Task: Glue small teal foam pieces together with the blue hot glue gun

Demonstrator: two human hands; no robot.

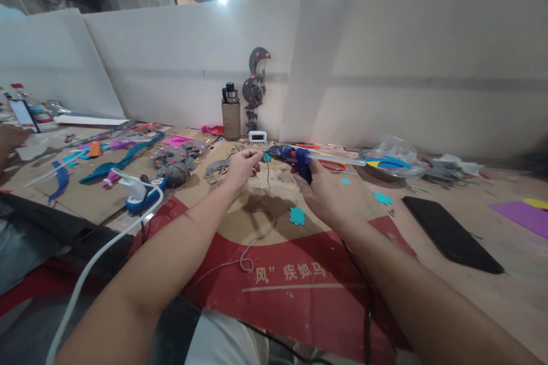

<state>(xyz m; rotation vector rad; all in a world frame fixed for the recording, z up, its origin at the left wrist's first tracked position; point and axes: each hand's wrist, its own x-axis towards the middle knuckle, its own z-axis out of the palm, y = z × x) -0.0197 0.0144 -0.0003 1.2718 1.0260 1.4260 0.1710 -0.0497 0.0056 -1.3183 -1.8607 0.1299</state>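
My left hand point(245, 168) is closed in a pinch at the edge of a small teal cut-out point(267, 156). From that piece a thin grey string point(268, 179) hangs down and curls over the cardboard. My right hand point(319, 188) grips a blue hot glue gun point(302, 161), its nozzle pointing left at the teal piece. A clear glue stick point(336, 159) sticks out of the gun's back. Below, between my arms, a teal flower-shaped cut-out point(297, 216) lies flat. Whether the nozzle touches the held piece is too small to tell.
Red-and-tan cardboard point(291, 274) covers the table before me. A brown bottle point(231, 114) and a small white clock point(257, 136) stand behind. Grey yarn point(175, 174) and a blue power strip point(145, 197) lie left. A black phone-like slab point(449, 234) and a bowl point(385, 171) are right.
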